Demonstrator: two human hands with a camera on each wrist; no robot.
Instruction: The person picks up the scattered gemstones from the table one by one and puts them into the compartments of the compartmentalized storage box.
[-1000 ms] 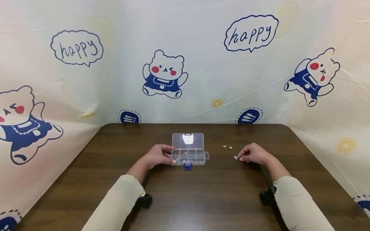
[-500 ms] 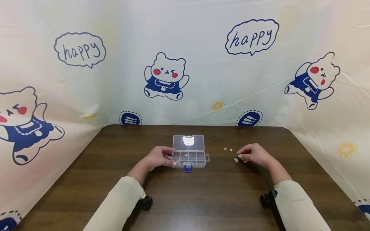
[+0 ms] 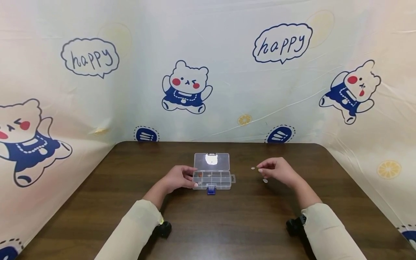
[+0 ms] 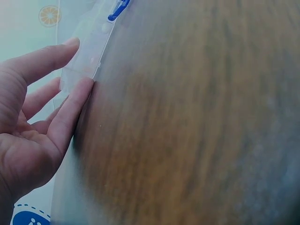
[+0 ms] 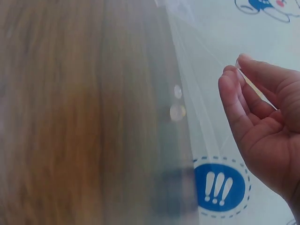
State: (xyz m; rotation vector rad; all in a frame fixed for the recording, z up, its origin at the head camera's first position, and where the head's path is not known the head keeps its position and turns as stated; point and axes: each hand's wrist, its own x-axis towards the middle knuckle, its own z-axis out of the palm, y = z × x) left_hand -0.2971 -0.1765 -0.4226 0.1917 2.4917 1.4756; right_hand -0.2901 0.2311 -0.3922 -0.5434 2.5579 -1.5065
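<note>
A clear plastic compartment box (image 3: 216, 181) with a blue latch (image 3: 211, 191) stands on the brown table, lid raised. My left hand (image 3: 176, 177) grips its left end between thumb and fingers; the left wrist view shows this too. A few tiny pieces, one reddish (image 3: 199, 175), lie in the left compartments. My right hand (image 3: 276, 170) is right of the box, thumb and index fingertips close together where a small yellow bead lay. That bead is hidden now, so whether they pinch it is unclear. Beside the hand lie one pale disc (image 3: 252, 168) and another pale disc (image 3: 265, 181).
The box's raised lid (image 3: 212, 161) leans at the back, and a hanging tab (image 3: 233, 178) sticks out on its right. A printed cloth backdrop (image 3: 227, 72) closes in the table's (image 3: 221, 231) back and sides.
My right hand has left the nearer disc and moved left and away from me to the yellow bead, covering it. The left hand stays on the box.
</note>
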